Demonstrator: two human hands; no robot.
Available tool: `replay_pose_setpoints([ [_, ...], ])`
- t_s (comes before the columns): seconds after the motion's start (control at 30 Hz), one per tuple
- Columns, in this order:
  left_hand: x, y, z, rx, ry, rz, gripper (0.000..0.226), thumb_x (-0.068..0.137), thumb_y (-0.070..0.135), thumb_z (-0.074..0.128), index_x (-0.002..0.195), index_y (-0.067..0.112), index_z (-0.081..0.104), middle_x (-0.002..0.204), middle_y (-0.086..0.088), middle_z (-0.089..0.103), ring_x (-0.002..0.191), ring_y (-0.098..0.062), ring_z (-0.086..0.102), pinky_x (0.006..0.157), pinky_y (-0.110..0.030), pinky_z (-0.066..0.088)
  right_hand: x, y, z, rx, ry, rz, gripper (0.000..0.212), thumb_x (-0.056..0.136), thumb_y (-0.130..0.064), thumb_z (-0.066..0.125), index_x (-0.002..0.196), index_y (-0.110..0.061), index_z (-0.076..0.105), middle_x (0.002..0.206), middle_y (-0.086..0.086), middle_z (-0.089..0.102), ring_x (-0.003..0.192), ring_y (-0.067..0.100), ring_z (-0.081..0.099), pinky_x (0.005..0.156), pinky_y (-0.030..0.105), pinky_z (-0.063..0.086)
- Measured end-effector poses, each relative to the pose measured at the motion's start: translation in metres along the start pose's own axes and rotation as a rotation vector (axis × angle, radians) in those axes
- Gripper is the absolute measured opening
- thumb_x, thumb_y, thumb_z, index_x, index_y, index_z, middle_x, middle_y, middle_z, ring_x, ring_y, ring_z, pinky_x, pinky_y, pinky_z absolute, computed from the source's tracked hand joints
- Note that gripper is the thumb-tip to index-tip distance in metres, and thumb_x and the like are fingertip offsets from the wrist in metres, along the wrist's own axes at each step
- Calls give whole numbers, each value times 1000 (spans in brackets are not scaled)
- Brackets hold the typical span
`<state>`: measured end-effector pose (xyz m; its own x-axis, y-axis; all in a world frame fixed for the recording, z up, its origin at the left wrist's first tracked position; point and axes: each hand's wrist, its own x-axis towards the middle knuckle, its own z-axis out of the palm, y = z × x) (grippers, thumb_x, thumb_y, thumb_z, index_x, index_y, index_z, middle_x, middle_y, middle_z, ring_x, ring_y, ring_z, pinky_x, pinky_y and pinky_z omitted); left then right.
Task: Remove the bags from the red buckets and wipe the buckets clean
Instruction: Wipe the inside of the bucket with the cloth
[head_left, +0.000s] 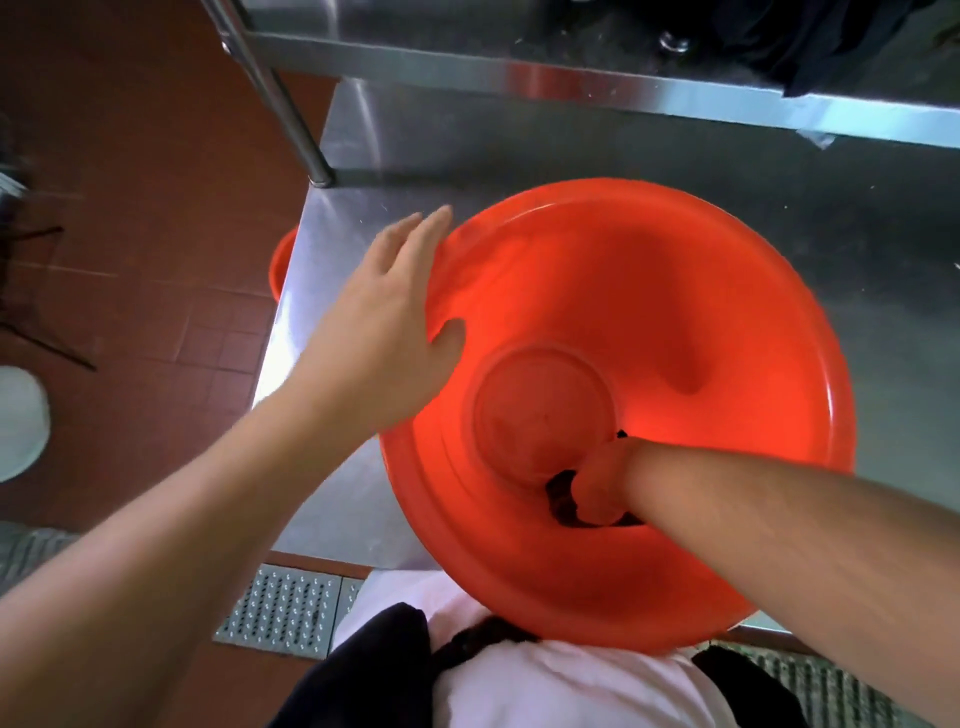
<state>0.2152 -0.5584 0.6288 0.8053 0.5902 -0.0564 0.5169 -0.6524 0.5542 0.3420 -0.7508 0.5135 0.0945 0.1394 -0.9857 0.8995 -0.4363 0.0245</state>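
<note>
A large red bucket (649, 291) stands on the steel table (363, 249), tilted toward me with its mouth facing the camera. My left hand (384, 317) rests flat on the bucket's left rim, fingers straight, thumb inside the wall. My right hand (597, 488) is deep inside the bucket near its round bottom. It grips a dark cloth (561, 493), of which only small parts show around the fingers. No bag is visible inside this bucket.
A second red bucket (280, 265) peeks out below the table's left edge. A steel shelf (571, 78) with a dark cloth (810, 47) runs above the table's far side; its leg (296, 119) stands at the table's corner. Red floor tiles and a metal grate (280, 608) lie on the left.
</note>
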Motion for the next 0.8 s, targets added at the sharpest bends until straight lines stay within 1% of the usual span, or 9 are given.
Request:
replay_pose_setpoints([
  [0.07,-48,-5,5,-173,-13,-192,98,90,29,73,166,34,12,166,5,29,143,-11,39,105,-26,35,9,4,5,-18,2,-20,40,108,-40,32,108,-14,62,135,13,60,116,29,57,94,34,39],
  [0.17,-97,6,25,-336,-11,-309,97,95,24,67,156,58,0,161,5,44,132,-25,58,95,-37,47,22,4,5,51,72,-43,33,104,-23,50,71,-20,44,135,14,62,97,22,49,84,32,37],
  [0.23,-102,11,34,-373,39,-334,92,98,14,57,151,66,2,160,9,46,130,-24,61,99,-42,52,23,1,5,85,55,-27,30,105,-24,47,76,-20,49,121,7,64,98,20,45,84,32,37],
  [0.3,-90,6,35,-360,86,-346,88,97,8,53,154,60,11,159,9,48,134,-23,57,109,-49,49,29,-5,6,136,0,-63,33,108,-30,36,103,-11,62,111,10,60,101,23,51,91,33,39],
  [0.43,-47,-16,20,-307,91,-310,81,95,5,58,160,40,28,152,16,54,134,-7,55,107,-25,43,20,-27,6,127,10,-180,54,106,-45,31,124,-4,63,116,18,66,104,33,64,94,36,47],
  [0.5,-23,-23,12,-260,41,-263,78,94,3,60,162,28,32,154,8,54,139,-11,53,113,-25,39,23,-41,8,181,91,-200,55,106,-47,30,129,-7,60,129,19,64,114,34,64,102,37,46],
  [0.57,0,-25,4,-189,4,-183,74,94,3,63,161,21,37,154,3,55,140,-18,52,116,-25,37,27,-51,6,258,162,-219,54,108,-46,29,129,-8,61,127,17,66,106,31,65,94,34,47],
  [0.67,27,-24,-4,-114,-72,-68,71,95,7,61,160,23,38,154,3,55,139,-19,52,113,-22,35,27,-55,-7,308,152,-198,61,107,-50,28,96,-7,70,79,10,75,67,26,67,61,26,49],
  [0.8,52,-18,-8,-5,-169,35,79,92,1,52,163,30,34,162,6,45,145,-17,42,107,-11,26,33,-57,-9,381,108,-211,47,103,-49,42,111,-11,69,110,11,71,93,28,68,79,33,54],
])
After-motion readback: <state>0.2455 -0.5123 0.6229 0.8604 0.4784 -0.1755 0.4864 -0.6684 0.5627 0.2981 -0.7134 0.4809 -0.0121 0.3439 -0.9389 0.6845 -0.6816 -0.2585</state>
